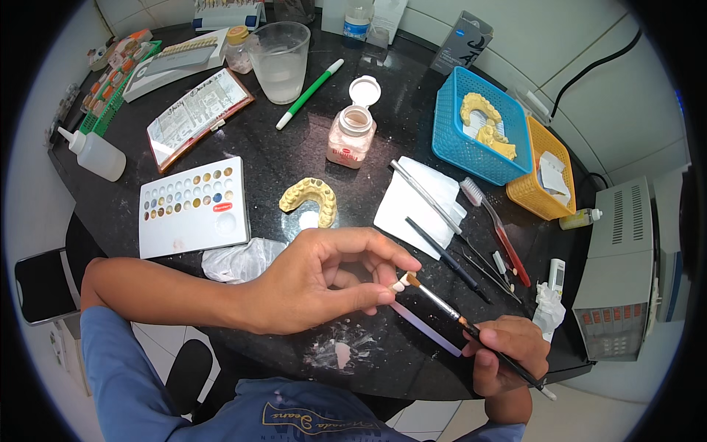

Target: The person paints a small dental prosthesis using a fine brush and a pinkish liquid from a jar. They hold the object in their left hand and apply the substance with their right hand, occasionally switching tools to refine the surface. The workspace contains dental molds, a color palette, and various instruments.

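Between thumb and index finger, my left hand (317,276) pinches a small piece of joined white tooth crowns (398,285). My right hand (509,355) grips a thin paintbrush (440,303) with a black handle and metal ferrule. The brown bristle tip lies against the crowns, or very close to them. Just below runs a pale purple translucent strip (427,329), its far end near my left fingertips. Beyond my left hand sits a yellowish plaster dental arch model (310,194). An open jar of pinkish powder (351,138), its lid flipped up, stands farther back.
A white palette of coloured pastes (193,206) lies left. On the right, tools rest on white tissue (420,197) beside a red toothbrush (497,230). Blue basket (482,163) with plaster models and yellow basket (521,193) stand behind. A cup of liquid (278,70) is at the back.
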Tool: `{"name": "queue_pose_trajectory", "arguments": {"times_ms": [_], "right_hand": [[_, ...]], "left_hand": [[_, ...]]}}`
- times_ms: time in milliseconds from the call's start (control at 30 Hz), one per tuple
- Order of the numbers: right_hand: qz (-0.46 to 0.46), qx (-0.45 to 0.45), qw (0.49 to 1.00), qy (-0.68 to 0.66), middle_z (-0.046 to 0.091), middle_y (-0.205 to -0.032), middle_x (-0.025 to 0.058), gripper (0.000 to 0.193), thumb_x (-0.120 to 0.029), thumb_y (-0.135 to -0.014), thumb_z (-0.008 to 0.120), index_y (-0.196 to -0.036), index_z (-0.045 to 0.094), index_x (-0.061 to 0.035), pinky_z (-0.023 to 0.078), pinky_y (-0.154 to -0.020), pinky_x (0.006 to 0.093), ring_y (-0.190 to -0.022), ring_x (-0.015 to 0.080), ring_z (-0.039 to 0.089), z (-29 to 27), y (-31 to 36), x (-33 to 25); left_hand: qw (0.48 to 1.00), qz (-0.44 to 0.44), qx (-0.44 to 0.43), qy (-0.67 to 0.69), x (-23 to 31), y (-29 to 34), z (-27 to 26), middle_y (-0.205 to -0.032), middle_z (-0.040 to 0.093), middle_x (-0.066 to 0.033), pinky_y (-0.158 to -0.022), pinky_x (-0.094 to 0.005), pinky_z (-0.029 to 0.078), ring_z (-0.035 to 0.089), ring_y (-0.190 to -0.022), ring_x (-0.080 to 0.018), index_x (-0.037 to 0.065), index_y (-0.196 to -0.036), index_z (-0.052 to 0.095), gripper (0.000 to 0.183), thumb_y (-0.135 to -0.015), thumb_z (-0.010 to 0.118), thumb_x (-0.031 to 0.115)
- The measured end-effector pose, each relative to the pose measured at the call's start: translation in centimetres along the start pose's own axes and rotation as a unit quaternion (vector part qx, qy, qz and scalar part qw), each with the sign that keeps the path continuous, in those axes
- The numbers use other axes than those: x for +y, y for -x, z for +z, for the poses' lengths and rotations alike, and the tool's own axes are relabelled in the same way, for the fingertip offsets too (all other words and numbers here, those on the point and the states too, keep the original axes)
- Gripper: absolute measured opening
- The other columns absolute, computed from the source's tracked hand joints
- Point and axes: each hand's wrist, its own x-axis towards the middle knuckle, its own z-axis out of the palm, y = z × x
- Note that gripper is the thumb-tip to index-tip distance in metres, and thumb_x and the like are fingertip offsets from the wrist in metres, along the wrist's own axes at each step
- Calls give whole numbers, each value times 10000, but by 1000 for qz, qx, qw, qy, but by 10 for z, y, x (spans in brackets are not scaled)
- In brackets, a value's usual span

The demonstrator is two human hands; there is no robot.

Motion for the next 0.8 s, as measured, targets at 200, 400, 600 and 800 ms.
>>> {"name": "queue_pose_trajectory", "arguments": {"times_ms": [200, 400, 600, 800], "right_hand": [[-7, -1, 1000, 3, 644, -642, 106, 178, -85, -870, 583, -998, 584, 40, 475, -460, 230, -479, 139, 621, -1, 0, 0], [-2, 3, 1000, -1, 640, -648, 105, 169, -77, -863, 586, -983, 586, 42, 490, -472, 233, -479, 139, 618, -1, 1, 0], [2, 6, 1000, -1, 635, -649, 99, 166, -78, -862, 586, -975, 587, 43, 485, -478, 227, -481, 132, 609, -1, 2, 1], [28, 24, 999, -5, 635, -739, 105, 174, -103, -871, 597, -976, 591, 35, 466, -482, 215, -496, 118, 595, -3, 6, -2]], "left_hand": [[1000, 3, -1, -5, 0, 0, 0, -1018, 539, -91, -798, -214, 571, 593, -909, -108, -42, -1190, 567, 329, -867, 624, -34], [1000, 1, 2, -2, 1, 0, 1, -1006, 539, -88, -785, -215, 569, 591, -895, -102, -38, -1186, 573, 321, -870, 622, -29], [1000, 3, 4, 2, 1, 0, 1, -996, 540, -84, -767, -217, 571, 588, -874, -98, -40, -1183, 575, 313, -875, 626, -12], [1000, -3, 10, 9, 1, -1, 2, -1003, 543, -80, -756, -224, 573, 580, -885, -94, -39, -1187, 574, 313, -880, 625, -3]]}}
